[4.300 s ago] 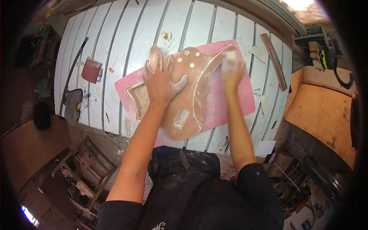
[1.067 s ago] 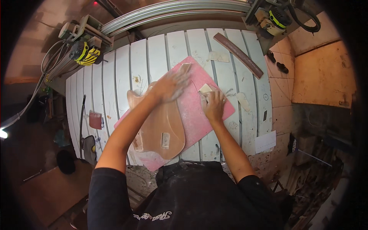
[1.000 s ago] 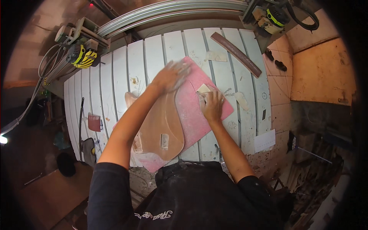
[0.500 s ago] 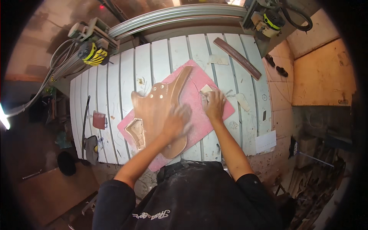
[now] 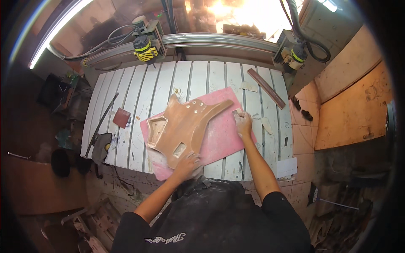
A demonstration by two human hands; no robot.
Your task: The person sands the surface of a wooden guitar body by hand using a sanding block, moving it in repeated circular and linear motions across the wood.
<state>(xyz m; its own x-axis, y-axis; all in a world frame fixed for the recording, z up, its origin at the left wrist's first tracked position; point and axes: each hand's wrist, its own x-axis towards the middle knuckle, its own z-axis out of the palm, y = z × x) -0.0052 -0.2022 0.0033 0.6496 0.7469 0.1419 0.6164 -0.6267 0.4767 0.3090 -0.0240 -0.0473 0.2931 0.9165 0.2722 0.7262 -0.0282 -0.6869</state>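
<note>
Since half a second ago, the left hand (image 5: 188,164) has slid to the wooden guitar body's (image 5: 183,126) six o'clock edge, fingers curled on it. The right hand (image 5: 243,124), at three o'clock, is closed on a pale sanding pad (image 5: 238,112), resting on the pink mat (image 5: 223,135). With so little holding it down, the body could skid across the bench (image 5: 143,90).

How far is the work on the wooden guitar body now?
Done: the guitar body is cut to shape with cavities and holes, lying on the pink mat. In hand: the left hand grips its near end; the right hand presses the mat's edge. Left: surface looks bare, unfinished.
</note>
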